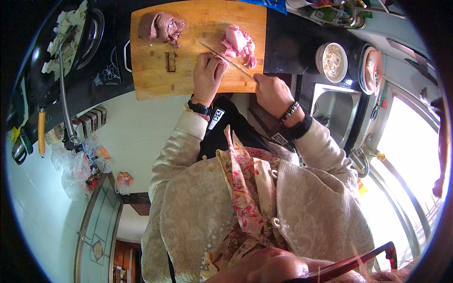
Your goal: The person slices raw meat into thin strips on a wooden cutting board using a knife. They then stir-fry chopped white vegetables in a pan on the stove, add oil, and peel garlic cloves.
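Observation:
A wooden cutting board (152,79) lies on the counter before me. My right hand (274,93) grips the handle of a kitchen knife (240,69), whose blade points to the far left across the board. My left hand (208,76) is pinched on a small piece of pink raw meat (224,62) right beside the blade. Just beyond the knife sits a pile of cut pink raw meat (237,40). A dark reddish-brown lump, which looks like liver (155,26), rests at the board's far left.
At left a wok (83,39) holds pale food chunks, with a metal spatula (62,78) reaching over the counter's edge. A bowl of pale strips (332,63) stands at right, above a steel sink (336,109). Stacked baskets (371,70) are beside it. Plastic bags (72,169) hang at left.

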Action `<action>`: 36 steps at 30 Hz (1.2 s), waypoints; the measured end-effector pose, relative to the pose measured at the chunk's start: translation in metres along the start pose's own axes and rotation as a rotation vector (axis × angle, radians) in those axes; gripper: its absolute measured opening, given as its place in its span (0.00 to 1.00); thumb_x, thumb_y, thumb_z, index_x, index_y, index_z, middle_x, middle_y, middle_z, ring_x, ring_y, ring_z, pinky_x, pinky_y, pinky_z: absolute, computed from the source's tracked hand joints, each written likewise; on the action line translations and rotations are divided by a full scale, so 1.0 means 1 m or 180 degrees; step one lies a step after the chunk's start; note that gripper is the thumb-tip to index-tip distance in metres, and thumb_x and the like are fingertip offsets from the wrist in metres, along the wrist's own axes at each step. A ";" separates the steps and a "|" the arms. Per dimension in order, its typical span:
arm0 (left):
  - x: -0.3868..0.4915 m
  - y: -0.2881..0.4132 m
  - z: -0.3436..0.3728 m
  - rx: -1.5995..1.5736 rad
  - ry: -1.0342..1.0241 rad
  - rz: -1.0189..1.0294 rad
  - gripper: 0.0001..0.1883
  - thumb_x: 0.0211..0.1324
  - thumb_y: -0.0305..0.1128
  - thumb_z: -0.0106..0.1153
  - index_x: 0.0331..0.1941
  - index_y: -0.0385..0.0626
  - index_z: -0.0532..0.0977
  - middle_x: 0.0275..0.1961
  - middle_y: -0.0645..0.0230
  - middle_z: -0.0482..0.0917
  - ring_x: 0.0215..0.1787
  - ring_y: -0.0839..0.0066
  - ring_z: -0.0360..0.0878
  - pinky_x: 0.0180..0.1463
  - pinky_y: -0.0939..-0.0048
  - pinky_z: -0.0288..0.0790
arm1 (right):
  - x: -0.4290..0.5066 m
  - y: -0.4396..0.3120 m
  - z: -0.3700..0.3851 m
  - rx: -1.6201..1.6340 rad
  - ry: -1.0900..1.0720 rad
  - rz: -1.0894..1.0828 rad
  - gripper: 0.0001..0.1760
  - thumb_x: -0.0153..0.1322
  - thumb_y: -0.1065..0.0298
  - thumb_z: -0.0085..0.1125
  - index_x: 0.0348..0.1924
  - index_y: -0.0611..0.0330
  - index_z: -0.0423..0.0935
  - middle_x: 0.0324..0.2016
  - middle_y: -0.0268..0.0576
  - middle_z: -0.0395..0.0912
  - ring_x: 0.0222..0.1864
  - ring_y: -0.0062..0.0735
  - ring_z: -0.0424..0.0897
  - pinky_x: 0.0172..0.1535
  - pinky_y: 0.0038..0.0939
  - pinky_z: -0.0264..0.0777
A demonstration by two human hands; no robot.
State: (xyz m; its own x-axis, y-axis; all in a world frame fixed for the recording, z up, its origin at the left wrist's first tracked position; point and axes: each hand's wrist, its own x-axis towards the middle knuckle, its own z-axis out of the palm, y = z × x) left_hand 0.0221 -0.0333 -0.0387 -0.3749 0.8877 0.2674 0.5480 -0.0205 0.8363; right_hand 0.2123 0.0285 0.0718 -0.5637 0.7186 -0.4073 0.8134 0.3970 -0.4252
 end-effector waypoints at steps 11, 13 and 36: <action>-0.001 -0.001 -0.002 0.0062 -0.0005 0.0194 0.04 0.59 0.29 0.62 0.37 0.43 0.80 0.40 0.58 0.75 0.44 0.56 0.75 0.48 0.58 0.71 | 0.081 -0.025 0.029 -0.0221 -0.0032 -0.0224 0.10 0.66 0.68 0.54 0.38 0.59 0.80 0.28 0.56 0.83 0.34 0.59 0.84 0.38 0.50 0.79; -0.007 0.003 -0.002 -0.0008 0.0141 0.0050 0.04 0.60 0.29 0.61 0.37 0.43 0.80 0.42 0.58 0.75 0.46 0.57 0.74 0.49 0.58 0.71 | 0.056 -0.012 0.019 -0.0215 -0.0011 -0.0142 0.11 0.66 0.68 0.54 0.40 0.59 0.79 0.27 0.57 0.82 0.34 0.60 0.84 0.39 0.50 0.78; -0.007 0.002 0.002 -0.0013 0.0263 -0.0065 0.03 0.58 0.27 0.61 0.34 0.42 0.78 0.40 0.56 0.75 0.43 0.55 0.75 0.47 0.57 0.71 | 0.012 -0.010 -0.005 -0.0477 -0.0365 -0.0034 0.11 0.67 0.70 0.52 0.39 0.59 0.81 0.29 0.59 0.83 0.35 0.56 0.85 0.38 0.49 0.79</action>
State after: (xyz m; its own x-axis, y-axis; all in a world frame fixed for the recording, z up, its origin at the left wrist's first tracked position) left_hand 0.0277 -0.0391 -0.0397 -0.4465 0.8470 0.2886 0.5365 -0.0047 0.8439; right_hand 0.1986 0.0360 0.0757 -0.5781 0.6475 -0.4966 0.8148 0.4910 -0.3083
